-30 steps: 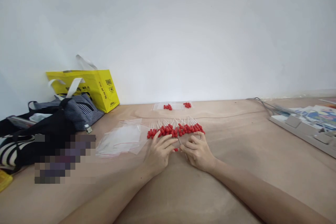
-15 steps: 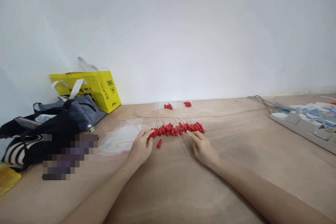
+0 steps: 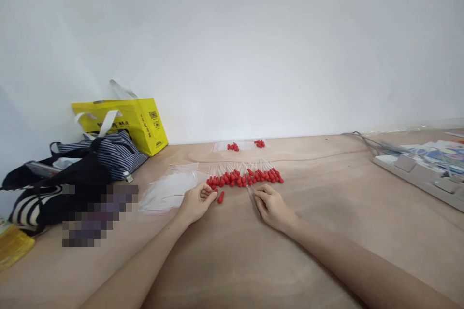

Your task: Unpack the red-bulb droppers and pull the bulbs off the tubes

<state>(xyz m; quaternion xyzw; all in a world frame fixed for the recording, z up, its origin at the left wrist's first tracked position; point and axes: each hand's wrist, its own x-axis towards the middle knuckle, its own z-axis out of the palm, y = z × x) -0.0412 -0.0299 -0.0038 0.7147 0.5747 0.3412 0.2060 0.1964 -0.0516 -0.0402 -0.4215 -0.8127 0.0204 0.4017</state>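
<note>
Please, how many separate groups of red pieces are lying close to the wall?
2. The left group and the right group lie with a gap between them, beyond the long row of red pieces. Single pieces inside each group may be hidden.

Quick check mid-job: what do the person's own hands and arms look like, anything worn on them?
The left hand and right hand are bare, with no gloves. The left forearm and right forearm show no sleeves within the picture, and no watch, bracelet or cable. I see no rings, though some fingers are partly hidden.
</note>
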